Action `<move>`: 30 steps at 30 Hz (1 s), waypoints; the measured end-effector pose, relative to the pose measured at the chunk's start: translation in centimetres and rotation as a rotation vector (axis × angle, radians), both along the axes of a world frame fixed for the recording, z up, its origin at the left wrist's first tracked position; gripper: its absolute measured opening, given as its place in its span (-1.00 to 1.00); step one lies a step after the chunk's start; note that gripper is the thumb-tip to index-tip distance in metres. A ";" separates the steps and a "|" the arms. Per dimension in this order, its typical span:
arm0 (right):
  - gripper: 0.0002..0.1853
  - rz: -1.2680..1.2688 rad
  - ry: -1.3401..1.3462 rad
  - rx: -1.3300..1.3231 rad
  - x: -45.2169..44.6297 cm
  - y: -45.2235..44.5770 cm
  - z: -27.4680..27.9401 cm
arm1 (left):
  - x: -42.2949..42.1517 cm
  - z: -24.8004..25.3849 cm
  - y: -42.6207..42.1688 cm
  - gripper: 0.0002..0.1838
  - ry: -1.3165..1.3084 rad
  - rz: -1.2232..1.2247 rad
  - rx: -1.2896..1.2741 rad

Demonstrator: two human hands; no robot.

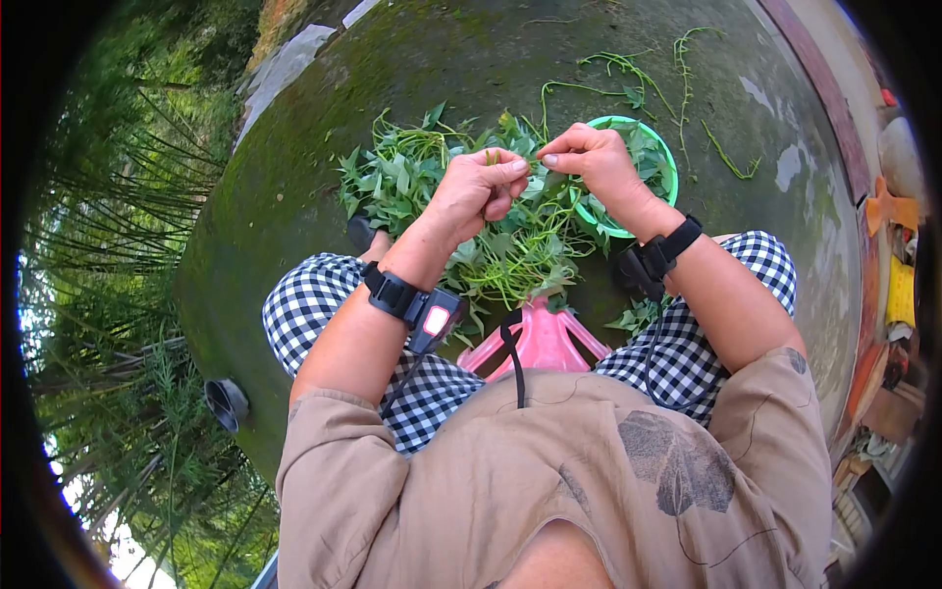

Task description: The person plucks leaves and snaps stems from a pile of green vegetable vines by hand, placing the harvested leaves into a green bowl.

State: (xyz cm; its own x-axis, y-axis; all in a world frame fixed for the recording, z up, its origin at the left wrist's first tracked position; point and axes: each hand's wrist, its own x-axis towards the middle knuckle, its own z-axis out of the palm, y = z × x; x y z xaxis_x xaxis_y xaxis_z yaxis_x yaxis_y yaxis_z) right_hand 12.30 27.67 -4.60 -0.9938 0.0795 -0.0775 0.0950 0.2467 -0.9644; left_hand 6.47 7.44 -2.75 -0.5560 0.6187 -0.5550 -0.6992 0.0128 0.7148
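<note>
My left hand is closed in a pinch on a thin green vine stem, its thumb and forefinger pressed together. The fingertips of my right hand pinch at the same stem, close to the left fingertips. Below both hands lies a heap of leafy green vines, with bare stems tangled toward me. Beside and partly behind my right hand stands a bright green basket with picked leaves in it.
A pink plastic stool is between my knees. Loose stripped stems lie on the mossy concrete ground beyond the basket. A dark round pot sits at the left edge near bushes. Assorted household items line the right side.
</note>
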 end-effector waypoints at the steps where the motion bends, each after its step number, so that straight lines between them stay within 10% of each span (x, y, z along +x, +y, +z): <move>1: -0.87 -0.003 0.022 0.043 0.1 -0.1 0.4 | 0.0 0.0 0.0 -0.87 -0.012 -0.003 0.011; 30: -0.90 -0.217 0.146 -0.035 0.4 4.4 2.5 | 0.7 -2.9 -0.1 -0.95 0.020 -0.063 -0.170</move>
State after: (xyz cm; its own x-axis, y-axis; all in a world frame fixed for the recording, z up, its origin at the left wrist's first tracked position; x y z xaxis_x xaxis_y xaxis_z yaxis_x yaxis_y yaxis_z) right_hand 12.70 32.06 -2.06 -0.9546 0.2918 0.0593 0.0010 0.2022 -0.9793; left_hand 7.20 7.36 -5.62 -0.5310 0.5510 -0.6438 -0.6787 0.1784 0.7124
